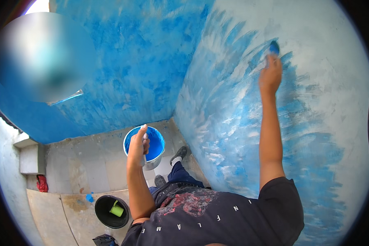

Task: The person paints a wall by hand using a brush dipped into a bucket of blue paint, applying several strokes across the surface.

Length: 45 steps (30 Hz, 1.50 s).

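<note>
My right hand (pixel 270 75) is raised against the right-hand wall (pixel 319 64), closed around the handle of a paintbrush (pixel 274 47) with blue on its bristles. Uneven blue strokes spread over that pale wall around the brush. In front of my body, my left hand (pixel 139 144) grips the handle of a white plastic bucket (pixel 150 165), its thumb extended. Bright blue paint (pixel 155 146) fills part of the bucket, and its inner wall is smeared blue. My fingers hide part of the rim and handle.
A black bucket (pixel 100 212) holding a green dipper (pixel 117 210) stands on the floor at lower left. Near it are a blue spot (pixel 89 197), a black plastic bag (pixel 104 240) and a red cloth (pixel 42 183). A blue wall (pixel 135 61) meets the right-hand wall at a corner.
</note>
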Each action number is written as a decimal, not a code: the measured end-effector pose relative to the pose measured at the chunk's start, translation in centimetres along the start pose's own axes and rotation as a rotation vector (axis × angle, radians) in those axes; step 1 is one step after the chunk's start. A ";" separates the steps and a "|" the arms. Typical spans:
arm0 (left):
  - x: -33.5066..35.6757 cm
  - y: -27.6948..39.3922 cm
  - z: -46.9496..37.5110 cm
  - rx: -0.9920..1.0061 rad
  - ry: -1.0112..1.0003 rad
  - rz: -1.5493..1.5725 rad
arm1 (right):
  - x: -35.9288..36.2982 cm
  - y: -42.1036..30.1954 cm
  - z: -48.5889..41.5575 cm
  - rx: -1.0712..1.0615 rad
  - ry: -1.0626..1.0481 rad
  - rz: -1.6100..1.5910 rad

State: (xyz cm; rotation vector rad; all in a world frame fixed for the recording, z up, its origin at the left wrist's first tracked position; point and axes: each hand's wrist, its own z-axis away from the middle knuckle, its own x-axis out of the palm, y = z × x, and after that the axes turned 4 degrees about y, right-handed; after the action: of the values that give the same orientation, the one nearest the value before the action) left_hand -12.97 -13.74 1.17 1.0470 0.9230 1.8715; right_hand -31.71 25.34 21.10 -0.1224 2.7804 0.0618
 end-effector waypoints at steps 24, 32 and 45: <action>1.2 1.2 -2.0 0.021 -0.025 -0.048 | 7.6 0.7 11.3 -0.130 -0.441 -0.031; 1.1 2.2 -2.8 0.039 -0.036 -0.033 | 5.0 4.7 2.7 0.128 -0.397 -0.179; 1.3 1.5 -3.4 0.031 0.014 -0.065 | 3.7 2.3 8.1 -0.252 -0.201 0.136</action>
State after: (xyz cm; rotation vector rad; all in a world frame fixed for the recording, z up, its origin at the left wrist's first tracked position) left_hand -16.89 -13.99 1.57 1.0116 0.9859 1.8182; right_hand -32.55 27.85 12.25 0.0103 2.5655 0.4355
